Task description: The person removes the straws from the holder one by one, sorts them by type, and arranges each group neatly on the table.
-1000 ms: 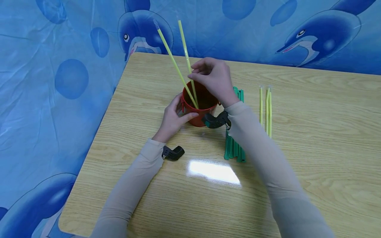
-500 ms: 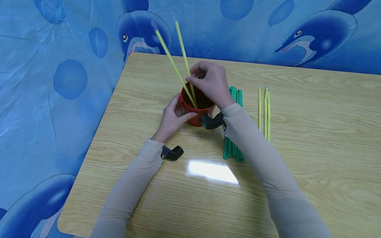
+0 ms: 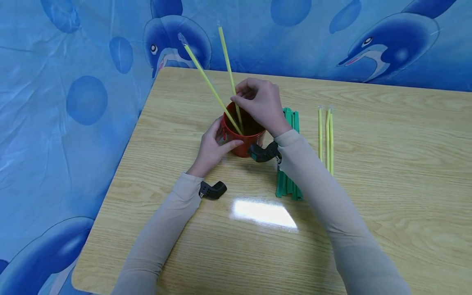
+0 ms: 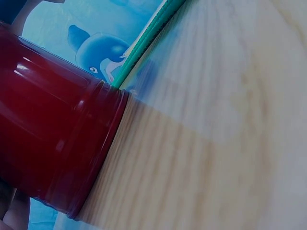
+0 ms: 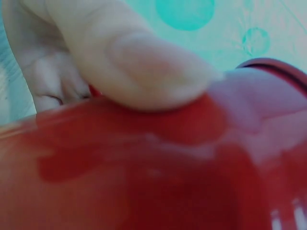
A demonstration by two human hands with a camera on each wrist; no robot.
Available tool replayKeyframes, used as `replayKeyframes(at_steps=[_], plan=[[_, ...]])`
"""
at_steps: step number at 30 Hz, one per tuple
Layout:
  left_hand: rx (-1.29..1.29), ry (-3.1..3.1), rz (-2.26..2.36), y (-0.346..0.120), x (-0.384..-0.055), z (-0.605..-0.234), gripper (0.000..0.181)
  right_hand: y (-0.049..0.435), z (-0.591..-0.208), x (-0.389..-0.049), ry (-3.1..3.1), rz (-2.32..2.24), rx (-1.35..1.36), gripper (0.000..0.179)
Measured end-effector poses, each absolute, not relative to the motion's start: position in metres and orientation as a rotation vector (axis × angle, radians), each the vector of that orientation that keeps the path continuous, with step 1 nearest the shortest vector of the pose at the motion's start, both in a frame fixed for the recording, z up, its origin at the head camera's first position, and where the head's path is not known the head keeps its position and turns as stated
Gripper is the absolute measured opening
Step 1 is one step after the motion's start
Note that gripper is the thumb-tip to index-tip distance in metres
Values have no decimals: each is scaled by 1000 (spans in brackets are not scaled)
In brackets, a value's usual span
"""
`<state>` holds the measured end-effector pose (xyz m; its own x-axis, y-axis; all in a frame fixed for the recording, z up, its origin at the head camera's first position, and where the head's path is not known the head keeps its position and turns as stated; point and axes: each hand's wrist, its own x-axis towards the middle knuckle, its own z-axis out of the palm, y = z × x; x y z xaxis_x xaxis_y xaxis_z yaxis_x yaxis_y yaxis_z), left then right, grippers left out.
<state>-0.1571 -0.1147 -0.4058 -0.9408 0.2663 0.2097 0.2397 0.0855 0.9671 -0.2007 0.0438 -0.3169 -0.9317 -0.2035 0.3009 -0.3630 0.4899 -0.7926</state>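
Observation:
A small red bucket [image 3: 241, 147] stands on the table, its rim up and a handle lug on its side. My left hand [image 3: 210, 151] grips it from the left, thumb across the front; the right wrist view shows that thumb [image 5: 153, 72] lying on the red wall. Two yellow straws in clear wrappers lean out of the bucket. My right hand [image 3: 259, 100], above the rim, pinches the more upright straw [image 3: 226, 57] between thumb and fingers. The other straw [image 3: 206, 78] rests against the rim, tilted left, touched by neither hand. In the left wrist view, the bucket [image 4: 53, 120] fills the left side.
Several green strips [image 3: 287, 184] lie in a bundle right of the bucket, partly under my right forearm. Farther right lie three yellow straws [image 3: 328, 135] in clear wrappers. A blue dolphin-patterned sheet [image 3: 243, 37] hangs behind the wooden table [image 3: 236, 254].
The loose straw has tipped farther left. My right hand has come slightly lower with its straw, still pinching it. The left hand keeps its grip on the bucket.

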Motion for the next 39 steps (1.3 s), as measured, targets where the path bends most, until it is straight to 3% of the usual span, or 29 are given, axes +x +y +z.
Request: replayKeyframes(at_steps=[19,39], plan=[[555,2300,2058,-115,-158,-405,70,56,-303,-188,-2388,1618,483,16],[560,2280,2086,-114,-156,-407,68,69,-282,-167,-1981,1558,731,11]])
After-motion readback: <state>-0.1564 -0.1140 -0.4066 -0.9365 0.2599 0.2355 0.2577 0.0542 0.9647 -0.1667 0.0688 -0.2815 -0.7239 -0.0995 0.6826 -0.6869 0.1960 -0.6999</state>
